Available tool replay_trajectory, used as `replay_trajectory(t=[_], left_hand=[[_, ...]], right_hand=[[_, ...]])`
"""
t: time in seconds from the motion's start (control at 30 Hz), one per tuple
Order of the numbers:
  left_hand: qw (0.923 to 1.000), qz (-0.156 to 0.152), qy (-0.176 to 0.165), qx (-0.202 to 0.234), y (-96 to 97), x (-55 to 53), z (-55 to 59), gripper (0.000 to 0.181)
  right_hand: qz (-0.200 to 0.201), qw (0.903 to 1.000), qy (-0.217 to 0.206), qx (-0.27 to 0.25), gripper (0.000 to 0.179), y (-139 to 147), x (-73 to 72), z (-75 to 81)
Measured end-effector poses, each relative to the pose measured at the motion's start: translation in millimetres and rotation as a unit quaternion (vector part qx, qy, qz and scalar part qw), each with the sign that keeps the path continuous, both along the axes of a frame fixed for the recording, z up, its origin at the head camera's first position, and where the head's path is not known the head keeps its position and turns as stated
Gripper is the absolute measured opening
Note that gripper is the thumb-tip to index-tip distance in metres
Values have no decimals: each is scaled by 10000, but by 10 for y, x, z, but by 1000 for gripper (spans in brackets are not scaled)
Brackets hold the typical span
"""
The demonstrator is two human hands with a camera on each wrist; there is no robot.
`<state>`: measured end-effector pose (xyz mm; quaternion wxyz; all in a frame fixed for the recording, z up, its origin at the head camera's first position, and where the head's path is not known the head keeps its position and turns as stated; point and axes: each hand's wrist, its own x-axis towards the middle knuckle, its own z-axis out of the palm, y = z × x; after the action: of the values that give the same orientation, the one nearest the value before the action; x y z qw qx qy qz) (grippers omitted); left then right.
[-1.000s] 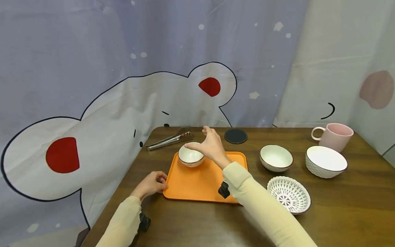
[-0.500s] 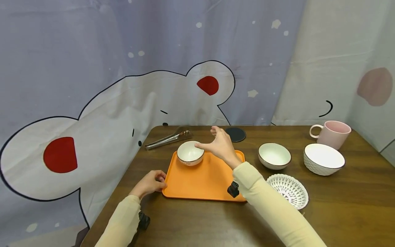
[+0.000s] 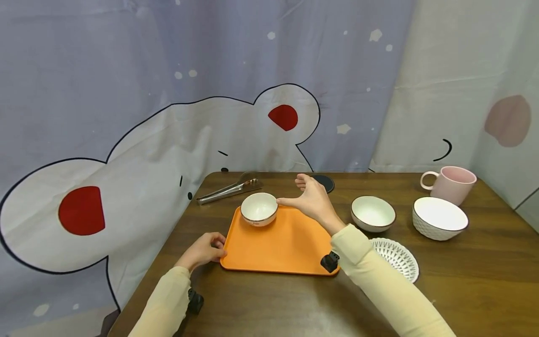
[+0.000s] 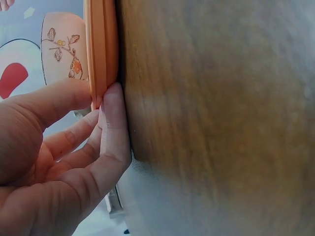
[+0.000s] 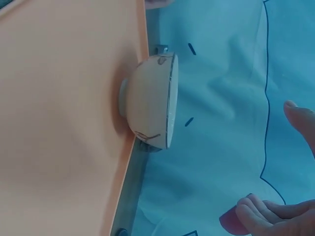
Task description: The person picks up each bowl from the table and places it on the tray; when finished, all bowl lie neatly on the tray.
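Observation:
In the head view an orange tray (image 3: 278, 250) lies on the wooden table. A white bowl with a dark rim (image 3: 258, 209) stands upright in its far left part. My left hand (image 3: 203, 251) pinches the tray's left edge near the front corner; the left wrist view has the thumb and a finger (image 4: 114, 115) on either side of the rim. Over the tray, right of the bowl, my right hand (image 3: 313, 202) hovers with thumb and fingers spread. The right wrist view shows this bowl (image 5: 150, 103) apart from the right hand, nothing between the fingers.
Metal tongs (image 3: 229, 190) lie behind the tray, and a dark round coaster (image 3: 325, 182) is partly behind the right hand. To the right are a pale bowl (image 3: 373, 214), a textured white bowl (image 3: 440, 217), a pink mug (image 3: 454, 185) and an openwork dish (image 3: 397, 257), partly covered by the sleeve.
My right hand has moved to the right, off the bowl's rim, with fingers still spread. The bowl stays put on the tray. My left hand keeps its grip on the tray edge.

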<state>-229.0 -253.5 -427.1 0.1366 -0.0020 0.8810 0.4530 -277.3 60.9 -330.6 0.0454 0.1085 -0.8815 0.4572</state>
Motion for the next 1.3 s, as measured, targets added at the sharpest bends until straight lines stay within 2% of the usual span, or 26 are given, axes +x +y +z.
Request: replay_trajectory(t=[0.47, 0.77, 1.1, 1.3], left_hand=[[9999, -112, -10, 123, 8, -33, -20, 26], [9999, -143, 48, 74, 3, -45, -27, 27], [9998, -180, 31, 83, -9, -43, -22, 26], [9999, -143, -56, 53, -11, -40, -22, 26]], right_hand=[[-6, 9997, -127, 229, 101, 299, 95, 43], [-128, 9987, -119, 479, 100, 466, 58, -18], [-226, 9982, -317, 456, 101, 696, 75, -17], [-344, 9984, -201, 397, 99, 846, 126, -13]])
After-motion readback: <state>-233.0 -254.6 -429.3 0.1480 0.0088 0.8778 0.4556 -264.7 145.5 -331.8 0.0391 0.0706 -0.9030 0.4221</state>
